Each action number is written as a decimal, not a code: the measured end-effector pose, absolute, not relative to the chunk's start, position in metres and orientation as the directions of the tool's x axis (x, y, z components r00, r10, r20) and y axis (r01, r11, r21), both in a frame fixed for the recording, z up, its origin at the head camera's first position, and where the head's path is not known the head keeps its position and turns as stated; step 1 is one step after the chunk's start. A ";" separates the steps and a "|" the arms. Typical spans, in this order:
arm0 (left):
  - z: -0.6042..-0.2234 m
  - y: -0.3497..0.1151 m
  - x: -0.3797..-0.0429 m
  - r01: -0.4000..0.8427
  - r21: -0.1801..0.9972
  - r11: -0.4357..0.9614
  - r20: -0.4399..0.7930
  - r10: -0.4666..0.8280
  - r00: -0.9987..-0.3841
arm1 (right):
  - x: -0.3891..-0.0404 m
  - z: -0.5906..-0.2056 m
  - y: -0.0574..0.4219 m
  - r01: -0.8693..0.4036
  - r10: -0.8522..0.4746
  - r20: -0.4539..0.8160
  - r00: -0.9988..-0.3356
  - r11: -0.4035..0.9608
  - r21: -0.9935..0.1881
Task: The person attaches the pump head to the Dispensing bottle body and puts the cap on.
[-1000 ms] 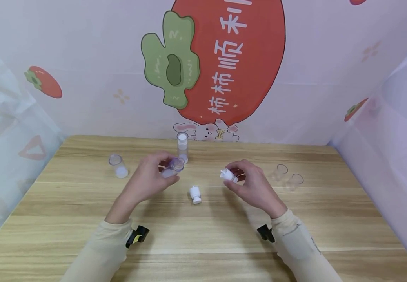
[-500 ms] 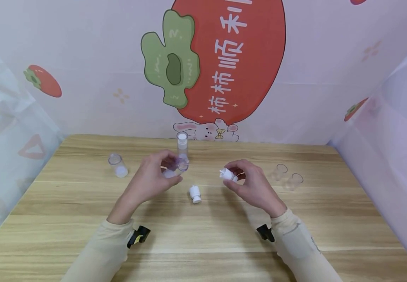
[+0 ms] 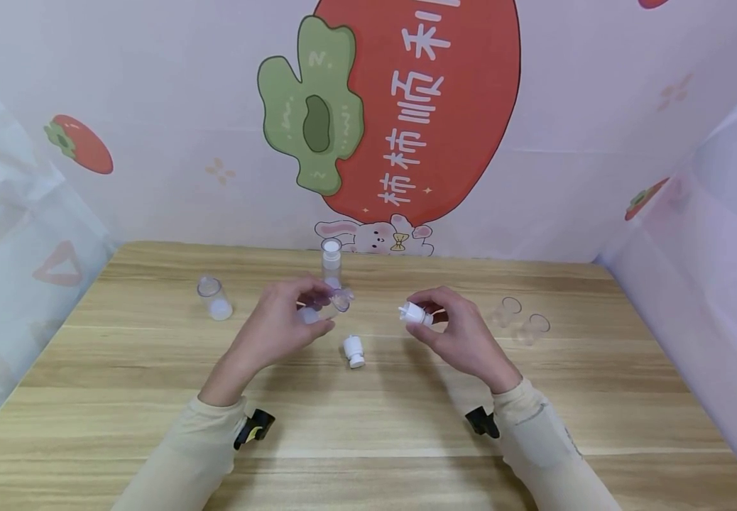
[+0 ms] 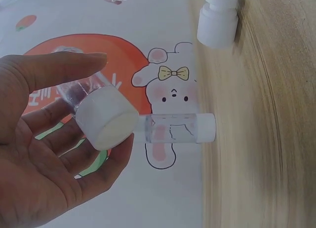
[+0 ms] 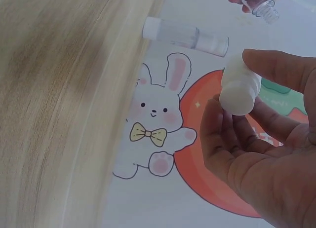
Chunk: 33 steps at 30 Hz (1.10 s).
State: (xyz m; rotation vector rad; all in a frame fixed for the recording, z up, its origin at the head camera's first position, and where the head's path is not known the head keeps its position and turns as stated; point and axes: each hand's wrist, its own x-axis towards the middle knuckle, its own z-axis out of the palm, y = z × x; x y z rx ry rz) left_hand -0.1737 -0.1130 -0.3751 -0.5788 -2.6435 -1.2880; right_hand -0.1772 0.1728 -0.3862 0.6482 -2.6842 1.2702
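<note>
My left hand holds a clear bottle with a white base, tilted so its threaded neck points to the right. In the left wrist view its white bottom faces the camera, between thumb and fingers. My right hand pinches a white pump head between thumb and fingers, its narrow tip toward the bottle; the right wrist view shows its rounded white end. The two hands are apart, both raised over the table. Below and between them, a second white pump head stands on the wood.
An assembled bottle with a white top stands at the back edge. Another clear open bottle is on the left. Two clear caps, a farther one and a nearer one, sit right of my right hand. A printed cloth backdrop borders the wooden table.
My left hand has shifted slightly right, and the bottle in it has tipped further so its neck points more toward the right hand. The right hand's pump head has turned slightly toward level.
</note>
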 end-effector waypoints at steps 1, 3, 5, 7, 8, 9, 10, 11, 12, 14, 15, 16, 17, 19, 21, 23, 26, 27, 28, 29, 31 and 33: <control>-0.375 -0.113 -0.174 0.399 0.724 0.562 0.290 0.277 -0.916 | -0.177 -0.386 0.173 -0.417 -0.333 0.267 -0.904 0.557 -0.718; -0.376 -0.112 -0.173 0.394 0.721 0.570 0.283 0.277 -0.918 | -0.177 -0.386 0.173 -0.415 -0.331 0.267 -0.905 0.554 -0.721; -0.376 -0.111 -0.173 0.389 0.719 0.576 0.274 0.280 -0.920 | -0.177 -0.386 0.173 -0.411 -0.329 0.264 -0.907 0.552 -0.725; -0.376 -0.109 -0.173 0.385 0.720 0.577 0.265 0.285 -0.921 | -0.177 -0.386 0.173 -0.403 -0.326 0.257 -0.910 0.549 -0.732; -0.376 -0.109 -0.173 0.383 0.720 0.578 0.260 0.287 -0.922 | -0.177 -0.386 0.174 -0.398 -0.324 0.253 -0.912 0.546 -0.737; -0.376 -0.108 -0.173 0.382 0.720 0.579 0.258 0.288 -0.922 | -0.177 -0.386 0.174 -0.393 -0.322 0.249 -0.913 0.540 -0.744; -0.376 -0.108 -0.173 0.383 0.721 0.578 0.256 0.290 -0.922 | -0.177 -0.385 0.174 -0.388 -0.320 0.244 -0.915 0.533 -0.752; -0.376 -0.107 -0.173 0.382 0.722 0.576 0.255 0.292 -0.922 | -0.177 -0.386 0.174 -0.383 -0.318 0.242 -0.917 0.526 -0.759; -0.376 -0.107 -0.173 0.382 0.724 0.574 0.254 0.294 -0.922 | -0.177 -0.386 0.174 -0.379 -0.317 0.239 -0.918 0.519 -0.766; -0.377 -0.106 -0.173 0.383 0.724 0.573 0.254 0.295 -0.921 | -0.177 -0.386 0.174 -0.376 -0.317 0.238 -0.918 0.507 -0.776; -0.377 -0.106 -0.173 0.386 0.723 0.573 0.256 0.297 -0.920 | -0.177 -0.386 0.174 -0.377 -0.318 0.239 -0.918 0.504 -0.777; -0.377 -0.106 -0.173 0.387 0.723 0.572 0.256 0.299 -0.919 | -0.177 -0.386 0.174 -0.378 -0.319 0.240 -0.917 0.502 -0.778; -0.377 -0.106 -0.173 0.389 0.723 0.571 0.257 0.301 -0.918 | -0.178 -0.386 0.174 -0.381 -0.321 0.242 -0.916 0.501 -0.777; -0.377 -0.106 -0.173 0.395 0.721 0.570 0.261 0.305 -0.916 | -0.178 -0.386 0.174 -0.386 -0.324 0.246 -0.913 0.500 -0.775; -0.378 -0.106 -0.172 0.401 0.717 0.570 0.265 0.310 -0.913 | -0.178 -0.386 0.174 -0.391 -0.328 0.248 -0.911 0.499 -0.774; -0.378 -0.106 -0.172 0.409 0.713 0.569 0.272 0.314 -0.910 | -0.178 -0.385 0.173 -0.394 -0.331 0.251 -0.910 0.499 -0.772; -0.378 -0.105 -0.172 0.419 0.706 0.572 0.280 0.318 -0.906 | -0.178 -0.384 0.173 -0.397 -0.334 0.252 -0.908 0.496 -0.772; -0.378 -0.104 -0.172 0.422 0.702 0.573 0.282 0.320 -0.904 | -0.178 -0.384 0.173 -0.397 -0.334 0.253 -0.908 0.495 -0.773; -0.378 -0.104 -0.172 0.426 0.699 0.574 0.285 0.323 -0.902 | -0.178 -0.384 0.174 -0.397 -0.334 0.253 -0.908 0.494 -0.774; -0.378 -0.103 -0.171 0.430 0.695 0.576 0.288 0.325 -0.901 | -0.178 -0.384 0.174 -0.396 -0.334 0.252 -0.908 0.493 -0.775; -0.378 -0.103 -0.171 0.435 0.687 0.582 0.290 0.330 -0.898 | -0.178 -0.384 0.174 -0.392 -0.333 0.249 -0.910 0.490 -0.778; -0.377 -0.102 -0.171 0.439 0.681 0.586 0.291 0.333 -0.897 | -0.178 -0.384 0.174 -0.390 -0.331 0.248 -0.910 0.488 -0.781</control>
